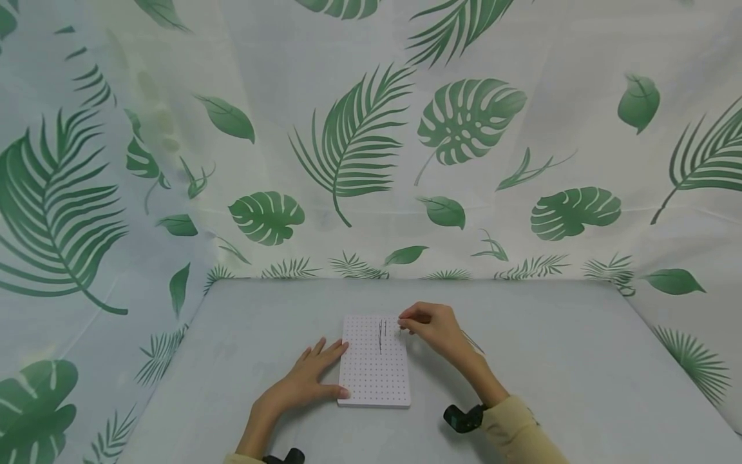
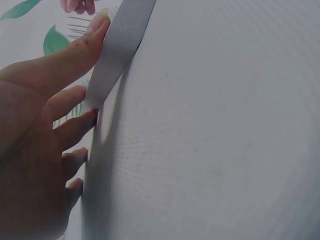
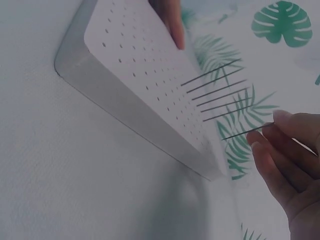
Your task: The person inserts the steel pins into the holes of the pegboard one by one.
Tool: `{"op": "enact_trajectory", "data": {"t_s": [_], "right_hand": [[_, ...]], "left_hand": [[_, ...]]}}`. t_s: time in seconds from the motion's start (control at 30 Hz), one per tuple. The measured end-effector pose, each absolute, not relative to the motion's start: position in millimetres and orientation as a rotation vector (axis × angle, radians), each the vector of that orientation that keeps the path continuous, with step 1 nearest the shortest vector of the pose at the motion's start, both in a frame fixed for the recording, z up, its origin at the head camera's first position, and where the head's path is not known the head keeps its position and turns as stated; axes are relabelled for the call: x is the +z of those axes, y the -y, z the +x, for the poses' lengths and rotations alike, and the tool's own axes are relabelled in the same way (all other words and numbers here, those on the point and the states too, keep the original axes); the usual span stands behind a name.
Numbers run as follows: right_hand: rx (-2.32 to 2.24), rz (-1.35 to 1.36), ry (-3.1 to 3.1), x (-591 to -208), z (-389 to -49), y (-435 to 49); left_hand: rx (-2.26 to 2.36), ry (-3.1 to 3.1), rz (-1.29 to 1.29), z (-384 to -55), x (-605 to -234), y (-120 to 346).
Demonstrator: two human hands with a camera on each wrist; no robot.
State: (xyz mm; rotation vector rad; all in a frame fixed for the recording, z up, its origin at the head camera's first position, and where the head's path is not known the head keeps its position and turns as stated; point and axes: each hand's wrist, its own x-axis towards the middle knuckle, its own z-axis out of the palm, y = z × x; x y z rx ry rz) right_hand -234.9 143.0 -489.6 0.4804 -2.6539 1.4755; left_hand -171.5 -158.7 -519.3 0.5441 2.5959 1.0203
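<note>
A white pegboard (image 1: 371,377) with rows of small holes lies on the table. Several thin dark pins (image 3: 219,95) stand up from its holes in a line, best seen in the right wrist view. My right hand (image 1: 437,328) is over the board's far right corner and pinches another thin dark pin (image 3: 237,135) between thumb and fingertips, its lower end close over the board. My left hand (image 1: 307,377) spreads along the board's left side. Its thumb (image 2: 75,57) touches the near left corner and its fingertips rest at the side edge, in nearly straight fingers.
More thin dark sticks (image 1: 474,341) lie on the table just right of my right wrist, partly hidden by it. The grey-white table (image 1: 261,335) extends around the board. A leaf-printed white cloth (image 1: 371,245) hangs at the back and sides.
</note>
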Motion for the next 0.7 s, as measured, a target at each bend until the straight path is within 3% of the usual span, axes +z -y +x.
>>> {"op": "enact_trajectory", "data": {"t_s": [0.7], "right_hand": [[1.522, 0.51, 2.662, -499, -239, -122]], "left_hand": [[1.001, -2.602, 0.541, -175, -526, 161]]}}
